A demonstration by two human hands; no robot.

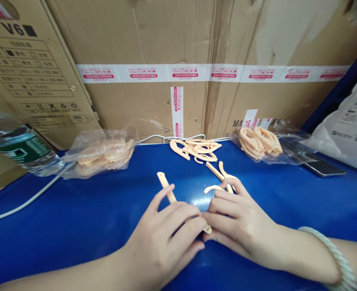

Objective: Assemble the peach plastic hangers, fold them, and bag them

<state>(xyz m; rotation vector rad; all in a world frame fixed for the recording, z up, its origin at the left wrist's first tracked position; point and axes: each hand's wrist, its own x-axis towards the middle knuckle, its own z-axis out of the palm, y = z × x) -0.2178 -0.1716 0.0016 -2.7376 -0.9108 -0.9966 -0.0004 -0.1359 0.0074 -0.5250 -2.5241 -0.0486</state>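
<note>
A straight cream plastic hanger arm (166, 186) runs slantwise under the fingers of my left hand (169, 234), which is closed around it with the index finger raised. The arm's rounded near end (208, 229) pokes out between my two hands. My right hand (242, 224) pinches at that end with thumb and fingers, partly hiding it. Just beyond my right fingers lie loose hanger parts: a curved hook (212, 188), a straight arm (215, 171) and a curved piece (223, 169), partly covered by the hand. Farther back rests a pile of cream folding hanger parts (205, 151).
A clear bag of cream parts (106, 155) sits at the left, another bag (259, 143) at the right. A water bottle (24, 149), a white cable (30, 200), a phone (325, 166) and a white package (348, 121) flank them. Cardboard boxes (142, 109) wall the blue table (90, 218).
</note>
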